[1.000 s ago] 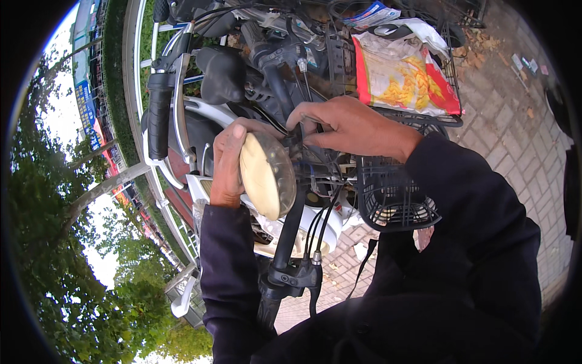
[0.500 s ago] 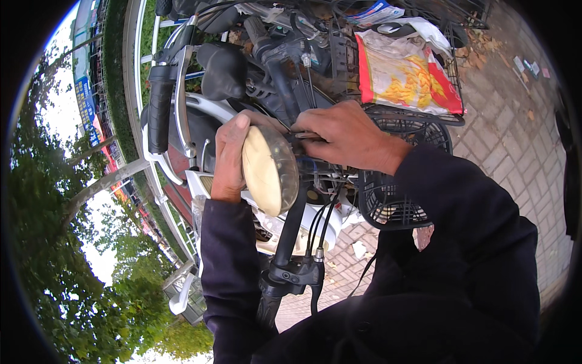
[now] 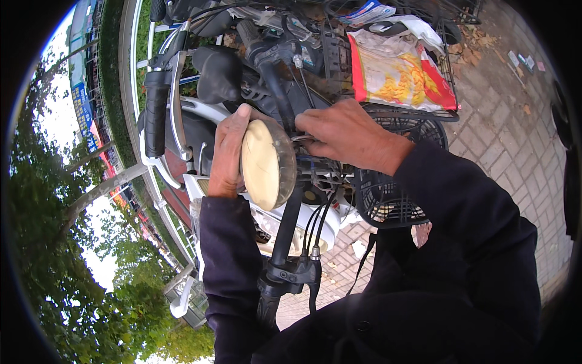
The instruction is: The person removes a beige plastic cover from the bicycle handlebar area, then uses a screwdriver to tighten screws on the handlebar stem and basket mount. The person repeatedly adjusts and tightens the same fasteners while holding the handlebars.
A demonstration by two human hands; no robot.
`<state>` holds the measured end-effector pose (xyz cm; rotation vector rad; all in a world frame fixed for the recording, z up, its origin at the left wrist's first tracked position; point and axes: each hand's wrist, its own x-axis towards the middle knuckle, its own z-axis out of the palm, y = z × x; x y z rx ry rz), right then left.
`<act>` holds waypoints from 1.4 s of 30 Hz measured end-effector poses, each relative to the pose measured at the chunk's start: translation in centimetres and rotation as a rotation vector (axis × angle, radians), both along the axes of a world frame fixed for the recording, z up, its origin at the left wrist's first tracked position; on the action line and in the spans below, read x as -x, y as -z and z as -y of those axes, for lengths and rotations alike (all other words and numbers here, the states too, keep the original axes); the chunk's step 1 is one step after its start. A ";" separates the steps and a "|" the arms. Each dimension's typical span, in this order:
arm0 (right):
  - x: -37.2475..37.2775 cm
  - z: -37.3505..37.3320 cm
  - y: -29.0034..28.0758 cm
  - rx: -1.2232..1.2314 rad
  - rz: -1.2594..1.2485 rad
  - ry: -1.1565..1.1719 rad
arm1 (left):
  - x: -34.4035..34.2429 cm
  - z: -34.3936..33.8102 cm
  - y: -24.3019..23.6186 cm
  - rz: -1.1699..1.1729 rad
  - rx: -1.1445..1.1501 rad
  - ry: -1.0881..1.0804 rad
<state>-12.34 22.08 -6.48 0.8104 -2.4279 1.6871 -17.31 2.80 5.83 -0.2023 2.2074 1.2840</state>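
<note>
Left hand is clamping onto a round cream disc just left of the handlebar. Right hand is kinda pinching a thin metallic bit near the handlebar too

The scene is lit by soft daylight. At the left of the frame the sky is blown out to white; the jacket is sunk almost to black. The hands are rendered fairly sharp, the paving evenly lit. The hedge is bowed by fisheye distortion, and the corners are blackened.
</note>
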 end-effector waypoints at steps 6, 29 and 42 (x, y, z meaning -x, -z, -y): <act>-0.5 0.3 0.0 0.001 0.008 0.038 | -0.1 0.4 0.2 -0.012 0.021 -0.061; 0.6 -0.3 -0.5 0.048 0.188 -0.048 | -0.1 -0.4 -0.5 -0.026 0.071 -0.117; 0.7 -0.6 -0.5 0.151 0.255 -0.071 | 0.1 0.4 0.0 -0.030 0.060 -0.123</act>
